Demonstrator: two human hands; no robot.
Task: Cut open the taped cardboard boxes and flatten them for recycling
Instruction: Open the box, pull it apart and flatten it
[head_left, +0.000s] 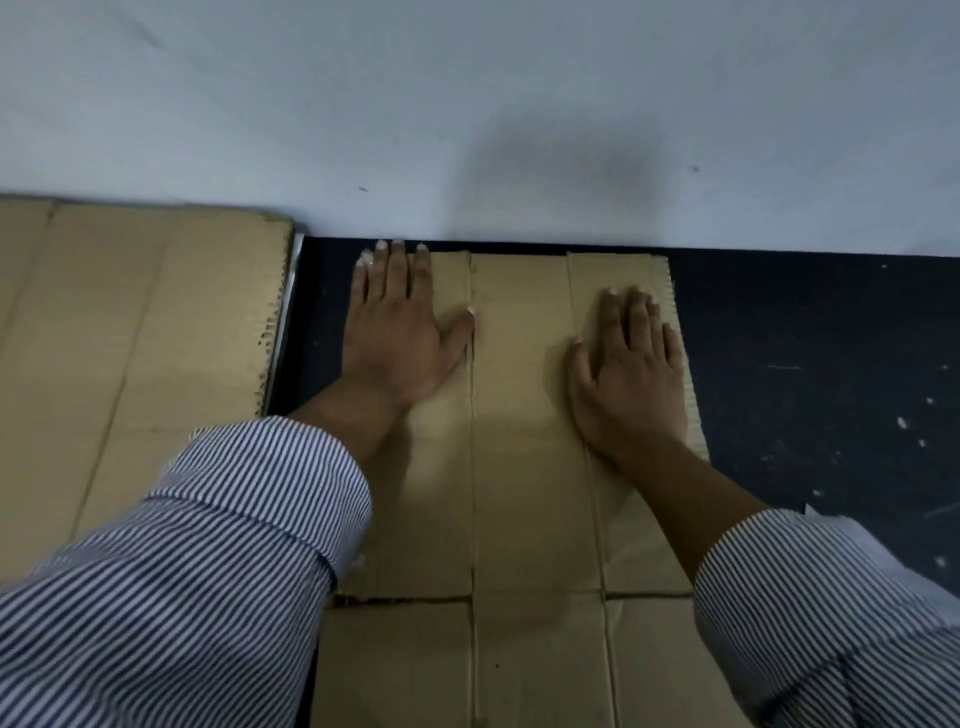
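Both palms are pressing flat, fingers spread: left hand (400, 332) and right hand (631, 374) apart on the flattened box (524, 467); another flattened box (130, 332) is lying left.

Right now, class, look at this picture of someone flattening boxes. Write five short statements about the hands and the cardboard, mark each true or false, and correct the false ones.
1. Both hands press palm-down on the flattened cardboard box. True.
2. The left hand holds a knife. False: it is empty and spread flat.
3. A second flattened cardboard sheet lies to the left. True.
4. The right hand rests on the dark floor. False: it rests on the box near its right edge.
5. The box stands upright against the white wall. False: it lies flat.
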